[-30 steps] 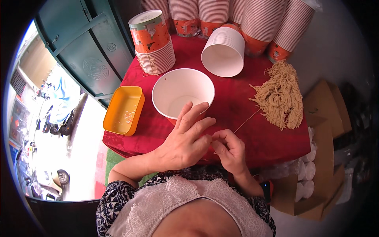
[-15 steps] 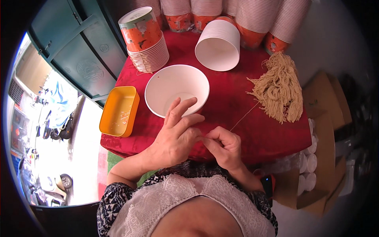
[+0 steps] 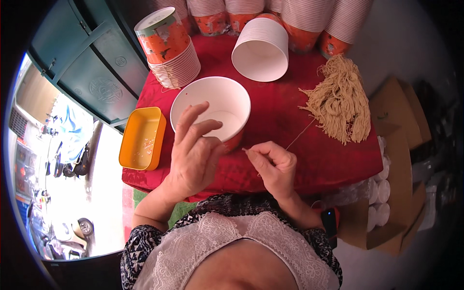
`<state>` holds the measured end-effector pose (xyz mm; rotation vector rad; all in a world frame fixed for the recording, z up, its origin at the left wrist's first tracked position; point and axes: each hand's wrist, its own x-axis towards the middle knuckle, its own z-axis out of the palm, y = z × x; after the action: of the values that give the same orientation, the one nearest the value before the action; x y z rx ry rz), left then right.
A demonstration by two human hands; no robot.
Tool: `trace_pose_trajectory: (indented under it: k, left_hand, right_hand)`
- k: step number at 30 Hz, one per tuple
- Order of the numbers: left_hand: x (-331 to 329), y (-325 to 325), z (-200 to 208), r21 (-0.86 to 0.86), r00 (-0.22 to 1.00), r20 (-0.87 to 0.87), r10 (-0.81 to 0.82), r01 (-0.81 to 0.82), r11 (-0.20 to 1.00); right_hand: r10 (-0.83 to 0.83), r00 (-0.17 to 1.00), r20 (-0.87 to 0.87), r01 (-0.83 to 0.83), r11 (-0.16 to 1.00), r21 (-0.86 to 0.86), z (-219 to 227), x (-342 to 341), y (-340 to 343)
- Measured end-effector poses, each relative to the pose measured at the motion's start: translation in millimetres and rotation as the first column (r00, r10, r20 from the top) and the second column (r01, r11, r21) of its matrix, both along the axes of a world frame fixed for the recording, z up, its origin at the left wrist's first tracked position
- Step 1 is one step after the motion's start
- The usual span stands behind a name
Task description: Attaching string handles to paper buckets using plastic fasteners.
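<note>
My right hand pinches the end of a beige string between thumb and forefinger, and a tiny tip of something pokes out past them. From there the string runs back to a loose bundle of beige string at the right of the table. Held apart from it, my left hand has its upper fingers spread in front of the white paper tub; no object shows in it. A yellow plastic box with small white and pinkish bits stands left of the tub.
The table has a red cloth. At its back left is an upside-down stack of orange tubs; another white stack lies on its side. Tall tub stacks line the back. Right of the table are cardboard boxes; a green metal door stands left.
My left hand has come away from my right hand, moving left and up with its fingers lifting. My right hand stays pinched on the string. The whole view has shifted slightly.
</note>
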<state>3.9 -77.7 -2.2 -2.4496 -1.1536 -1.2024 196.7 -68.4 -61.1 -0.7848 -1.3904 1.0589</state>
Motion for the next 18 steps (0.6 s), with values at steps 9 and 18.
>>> trace_pose_trajectory:
  k: [9, 18]
  left_hand:
    - [-7.2, 3.9, 10.6, -0.073, 0.994, 0.02, 0.107, -0.105, 0.992]
    - [-6.7, 6.9, 10.1, -0.165, 0.997, 0.027, 0.067, -0.061, 0.984]
  right_hand:
    - [-0.085, 0.996, 0.001, 0.085, 0.996, 0.012, -6.1, -1.3, 14.3]
    - [-0.029, 0.999, -0.031, 0.03, 0.999, 0.02, -12.6, -11.1, 27.9]
